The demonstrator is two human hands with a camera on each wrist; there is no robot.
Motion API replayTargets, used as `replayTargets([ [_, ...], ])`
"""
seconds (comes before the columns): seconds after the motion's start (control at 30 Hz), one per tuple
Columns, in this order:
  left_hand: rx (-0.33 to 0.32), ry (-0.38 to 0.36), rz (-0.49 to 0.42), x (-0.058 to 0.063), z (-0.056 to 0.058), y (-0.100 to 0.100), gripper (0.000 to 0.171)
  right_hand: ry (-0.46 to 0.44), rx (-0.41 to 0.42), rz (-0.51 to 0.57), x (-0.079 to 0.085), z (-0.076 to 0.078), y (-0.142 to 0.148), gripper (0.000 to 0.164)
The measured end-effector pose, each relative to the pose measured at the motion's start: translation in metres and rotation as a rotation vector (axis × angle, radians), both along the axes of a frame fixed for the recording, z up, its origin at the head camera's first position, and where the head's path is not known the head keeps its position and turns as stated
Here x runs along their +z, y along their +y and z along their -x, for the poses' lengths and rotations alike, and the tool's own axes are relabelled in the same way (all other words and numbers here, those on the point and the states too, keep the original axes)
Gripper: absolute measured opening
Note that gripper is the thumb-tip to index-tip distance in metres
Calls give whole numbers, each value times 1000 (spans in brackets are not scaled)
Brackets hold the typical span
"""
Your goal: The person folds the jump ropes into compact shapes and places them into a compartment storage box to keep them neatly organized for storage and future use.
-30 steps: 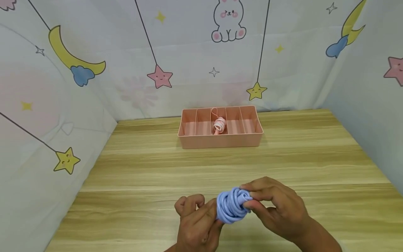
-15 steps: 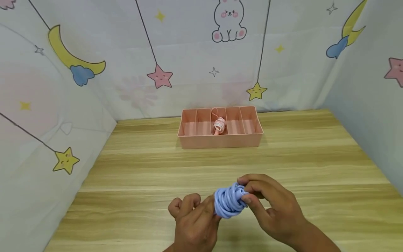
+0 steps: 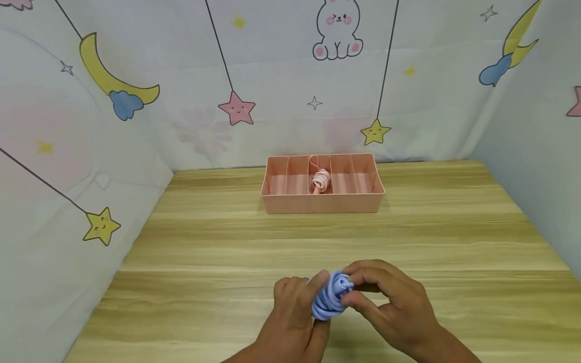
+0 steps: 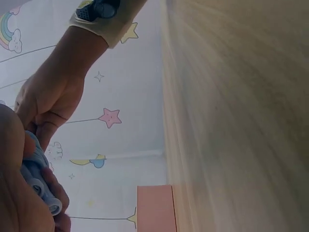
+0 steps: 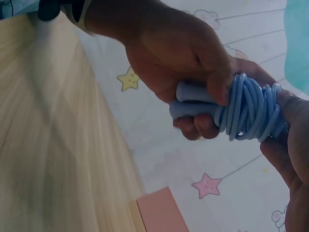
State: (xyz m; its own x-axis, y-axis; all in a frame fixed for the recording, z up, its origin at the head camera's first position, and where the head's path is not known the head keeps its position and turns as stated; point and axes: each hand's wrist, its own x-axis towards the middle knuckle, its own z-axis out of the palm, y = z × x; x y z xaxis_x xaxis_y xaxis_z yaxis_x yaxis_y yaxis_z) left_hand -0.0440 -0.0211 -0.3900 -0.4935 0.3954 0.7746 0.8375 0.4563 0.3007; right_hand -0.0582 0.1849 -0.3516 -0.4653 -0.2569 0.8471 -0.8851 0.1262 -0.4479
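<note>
A light blue jump rope [image 3: 328, 302] is wound into a thick bundle and held above the table at the front. Its two handles [image 5: 193, 109] jut out side by side from the coils in the right wrist view. My left hand [image 3: 292, 310] wraps its fingers round these handles, thumb against the wound cord. At the bundle's other end, my right hand [image 3: 392, 302] pinches the cord between thumb and fingertips. Handle ends [image 4: 54, 208] also show beneath the left hand's fingers in the left wrist view.
A pink divided box [image 3: 322, 204] stands at the back of the wooden table [image 3: 204, 252]. In its middle compartment lies a pink and white wound cord [image 3: 321, 180] with a loop on top. A printed cloth [image 3: 281, 70] hangs behind and along the sides.
My left hand has shifted its grip, its thumb now lying over the coils. The bundle has turned so its right end faces the head camera more. The head view has shifted slightly.
</note>
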Motion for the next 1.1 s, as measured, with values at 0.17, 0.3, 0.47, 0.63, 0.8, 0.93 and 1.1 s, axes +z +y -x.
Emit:
replayTargets([
  [0.17,-52,-4,-17,4,3,0,50,25,24,9,0,-1,-2,28],
  [0.3,-45,-5,-5,9,2,1,57,38,25,19,1,-4,-3,29],
  [0.47,-37,-64,36,14,-1,-2,54,37,129,45,4,-5,-1,28],
  [0.63,-72,-86,37,15,0,-6,53,-7,331,40,5,-3,5,27],
  [0.8,-89,-58,36,14,2,-5,49,-57,316,26,-1,-3,9,20],
  [0.93,-72,-22,81,12,3,-5,45,-74,250,35,-6,-5,9,15],
  [1.1,-41,42,115,9,3,-5,43,-95,162,32,-10,-9,6,16],
])
